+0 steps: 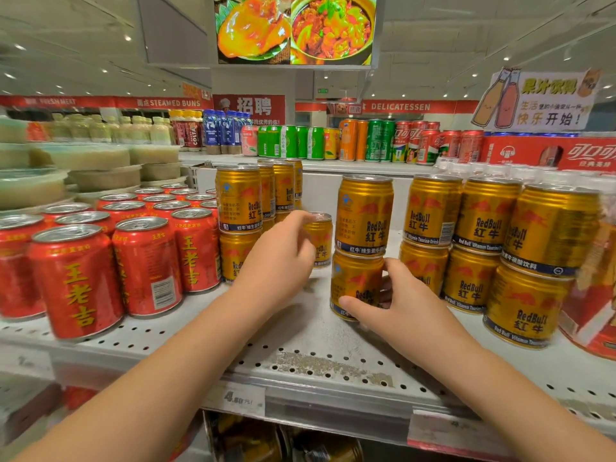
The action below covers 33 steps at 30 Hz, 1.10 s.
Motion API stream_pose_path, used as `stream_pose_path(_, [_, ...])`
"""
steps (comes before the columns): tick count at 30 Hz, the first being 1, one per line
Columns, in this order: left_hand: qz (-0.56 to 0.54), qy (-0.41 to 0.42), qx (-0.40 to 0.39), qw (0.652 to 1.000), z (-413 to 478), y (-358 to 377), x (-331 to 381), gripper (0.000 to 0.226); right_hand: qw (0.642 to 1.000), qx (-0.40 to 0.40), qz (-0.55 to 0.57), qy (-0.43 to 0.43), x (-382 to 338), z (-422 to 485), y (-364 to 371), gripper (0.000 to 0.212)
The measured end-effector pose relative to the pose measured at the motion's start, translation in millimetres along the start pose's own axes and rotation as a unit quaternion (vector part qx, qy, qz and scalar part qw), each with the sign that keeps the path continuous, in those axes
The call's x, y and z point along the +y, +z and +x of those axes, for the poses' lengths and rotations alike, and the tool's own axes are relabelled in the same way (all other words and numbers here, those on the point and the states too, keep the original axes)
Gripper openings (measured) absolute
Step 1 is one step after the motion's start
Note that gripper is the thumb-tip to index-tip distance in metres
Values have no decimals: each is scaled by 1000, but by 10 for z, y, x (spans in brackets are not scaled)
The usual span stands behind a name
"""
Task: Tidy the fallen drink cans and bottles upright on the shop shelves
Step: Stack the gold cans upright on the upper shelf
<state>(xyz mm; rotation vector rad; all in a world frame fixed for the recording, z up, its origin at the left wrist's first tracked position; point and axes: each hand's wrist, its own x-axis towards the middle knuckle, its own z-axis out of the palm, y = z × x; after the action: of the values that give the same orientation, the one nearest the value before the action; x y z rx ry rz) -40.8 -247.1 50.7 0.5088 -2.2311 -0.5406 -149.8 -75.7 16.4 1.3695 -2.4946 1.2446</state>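
Gold Red Bull cans stand in two-high stacks on a white perforated shelf (300, 345). My left hand (278, 258) is closed around a single upright gold can (321, 238) standing further back in the gap between stacks. My right hand (388, 306) grips the bottom can (355, 281) of the middle stack, thumb in front and fingers on its right side. Another gold can (365, 215) sits upright on top of it. No fallen can shows on this shelf.
Red Wanglaoji cans (76, 278) crowd the shelf's left part. More gold stacks (533, 261) fill the right, with a red carton (593, 311) at the edge. Assorted cans and bottles (366, 141) line the back shelf. A price tag (238, 398) hangs on the front rail.
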Motion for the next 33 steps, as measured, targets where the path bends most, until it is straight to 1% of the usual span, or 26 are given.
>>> stream_pose_path(3, [-88,-52,10,995,-292,-103,52,32,999,-24,-44,-1,-80,114,39,57])
stream_pose_path(6, [-71,-44,37,996,-383,-222,53,31,997,-41,-69,-6,-174,223,122,59])
stream_pose_path(9, [-61,-33,50,996,-346,-365,-25,26,997,-45,-64,-9,-251,306,224,61])
stream_pose_path(14, [-50,25,49,997,-179,-548,-87,23,998,-46,-46,1,-373,425,374,60])
stream_pose_path(17, [-83,72,58,992,-19,-647,-53,26,999,-38,-30,15,-442,482,481,62])
stream_pose_path(19, [-95,91,50,990,113,-707,-16,30,999,-29,-26,24,-494,506,563,63])
stream_pose_path(22, [-40,116,38,992,309,-775,2,43,999,-20,-18,36,-572,542,669,61])
stream_pose_path(25, [7,113,37,993,421,-801,-39,49,999,-11,0,41,-621,567,731,60])
stream_pose_path(29, [81,132,44,987,448,-793,-62,36,998,-24,47,46,-658,540,723,58])
stream_pose_path(33, [80,127,39,988,468,-842,-62,28,996,-42,57,54,-685,553,702,55])
